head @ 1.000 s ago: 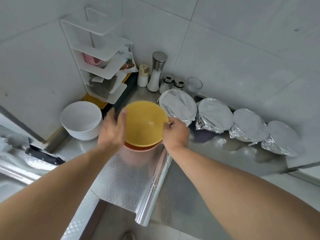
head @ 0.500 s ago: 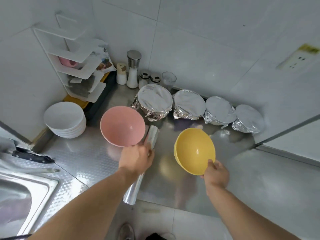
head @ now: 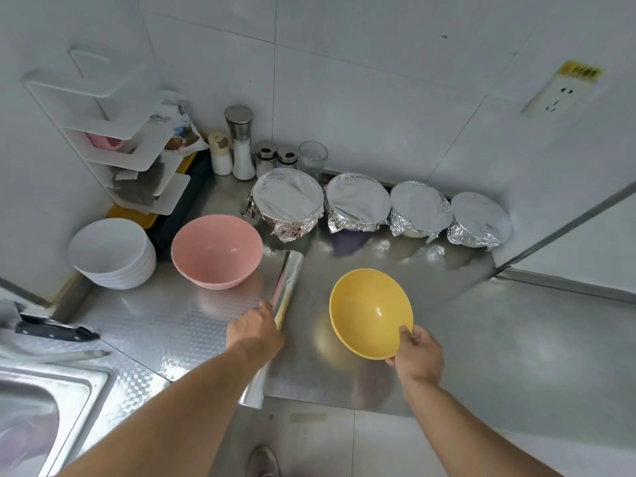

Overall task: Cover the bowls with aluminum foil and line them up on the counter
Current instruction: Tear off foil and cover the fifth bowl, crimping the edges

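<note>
Large pale grey wall tiles [head: 361, 98] are seen behind a stainless steel desk [head: 464, 332]. A white wall socket [head: 554, 98] is mounted far right, and a steel sink [head: 44, 407] is set near left.

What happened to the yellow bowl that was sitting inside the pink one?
The right hand lifted the yellow bowl out of the pink bowl and carried it rightward; it grips the rim. The left hand let go and moved onto the foil roll. The four foil-covered bowls and white bowl stack stayed put.
</note>
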`<state>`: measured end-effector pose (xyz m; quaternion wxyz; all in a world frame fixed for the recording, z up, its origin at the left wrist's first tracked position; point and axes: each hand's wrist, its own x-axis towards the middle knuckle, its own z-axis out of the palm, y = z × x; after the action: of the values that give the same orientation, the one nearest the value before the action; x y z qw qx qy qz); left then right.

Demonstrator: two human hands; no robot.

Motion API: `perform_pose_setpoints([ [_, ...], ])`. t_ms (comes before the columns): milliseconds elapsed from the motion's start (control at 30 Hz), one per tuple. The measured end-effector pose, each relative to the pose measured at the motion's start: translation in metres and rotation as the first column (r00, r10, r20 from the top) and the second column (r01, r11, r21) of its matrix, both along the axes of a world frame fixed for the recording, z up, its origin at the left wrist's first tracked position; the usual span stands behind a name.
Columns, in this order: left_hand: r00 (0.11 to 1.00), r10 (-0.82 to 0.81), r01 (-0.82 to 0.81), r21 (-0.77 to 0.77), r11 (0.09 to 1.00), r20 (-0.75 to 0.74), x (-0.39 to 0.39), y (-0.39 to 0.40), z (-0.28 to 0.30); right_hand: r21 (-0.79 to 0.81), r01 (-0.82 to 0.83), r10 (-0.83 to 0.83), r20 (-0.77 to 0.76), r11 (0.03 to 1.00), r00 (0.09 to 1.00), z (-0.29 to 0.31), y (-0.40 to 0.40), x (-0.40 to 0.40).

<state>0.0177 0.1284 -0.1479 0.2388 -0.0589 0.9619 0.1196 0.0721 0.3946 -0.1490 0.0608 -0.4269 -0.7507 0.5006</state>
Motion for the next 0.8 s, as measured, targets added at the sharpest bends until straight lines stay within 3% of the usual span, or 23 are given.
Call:
perform_pose_setpoints([
  [167, 0.993, 0.099, -0.104, 0.075, 0.992, 0.060, 0.003, 0.001, 0.004, 0.002, -0.040, 0.040, -0.005, 0.999, 0.999, 0.000, 0.005, -0.005],
  [267, 0.978, 0.180, -0.198, 0.207, 0.958, 0.103, 0.008, 0.000, 0.014, -0.059, -0.033, 0.033, -0.005, 0.998, 0.999, 0.000, 0.009, -0.007],
  [500, 0.945, 0.304, -0.318, 0.577, 0.752, 0.124, 0.032, 0.009, 0.050, -0.222, -0.071, 0.069, -0.018, 0.972, 0.997, 0.027, 0.013, -0.003],
  [600, 0.920, 0.365, -0.361, 0.664, 0.655, 0.140, 0.049, 0.018, 0.067, -0.102, -0.059, 0.058, -0.013, 0.993, 0.998, 0.041, 0.019, 0.010],
  [700, 0.916, 0.374, -0.357, 0.719, 0.596, 0.144, 0.064, 0.034, 0.091, -0.070, -0.212, 0.201, -0.139, 0.975, 0.970, 0.072, 0.014, 0.016],
  [800, 0.947, 0.299, -0.279, 0.766, 0.579, 0.119, 0.075, 0.060, 0.118, -0.150, -0.499, 0.472, -0.184, 0.854, 0.862, 0.118, -0.005, 0.016],
])
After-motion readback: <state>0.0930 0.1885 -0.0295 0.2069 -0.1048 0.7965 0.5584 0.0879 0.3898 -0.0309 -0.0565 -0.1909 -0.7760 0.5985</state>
